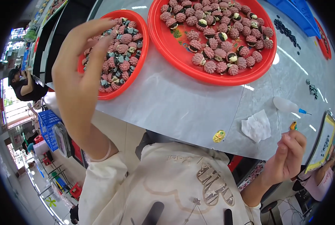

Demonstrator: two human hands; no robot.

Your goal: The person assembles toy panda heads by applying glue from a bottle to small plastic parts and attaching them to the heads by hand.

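Note:
My left hand (75,75) is raised over the near left part of a round red tray (145,48). Its thumb and forefinger are curved with a gap between the tips, and I see nothing in them. Small pink knobbly pieces (122,48) with grey-blue parts fill that tray. At the right, my right hand (287,155) is closed in a pinch by the table edge; what its fingertips hold, if anything, is hidden. Just beyond them shows a small yellow-and-green piece (294,125); I cannot tell whether it is held or lies on the table.
A larger red tray (197,75) holds many pink pieces with black and cream parts. On the grey table (182,108) are a crumpled tissue (256,126), a white bottle with blue tip (285,105), a gold sticker (219,136), black bits (285,32) and a blue bin (297,15).

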